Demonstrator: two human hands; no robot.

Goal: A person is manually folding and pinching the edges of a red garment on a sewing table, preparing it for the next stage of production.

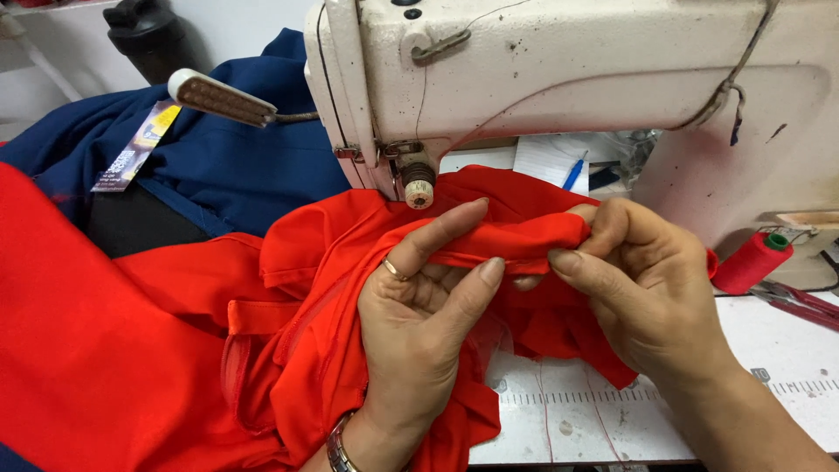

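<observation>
Folding a red cloth [332, 288] edge by the sewing machine [542, 79]

Left hand [419, 306] and right hand [647, 288] both pinched shut on the fold — best kept flat, even, taut.

A cream sewing machine [568, 79] stands on a white surface [786, 350] marked with ruler lines. A red thread spool [752, 260] with a green cap lies just beside red-handled scissors [800, 301] at the right. Blue fabric [227, 157] with a hanging tag [135, 147] lies at the left, behind a small lamp head [220, 98].
</observation>
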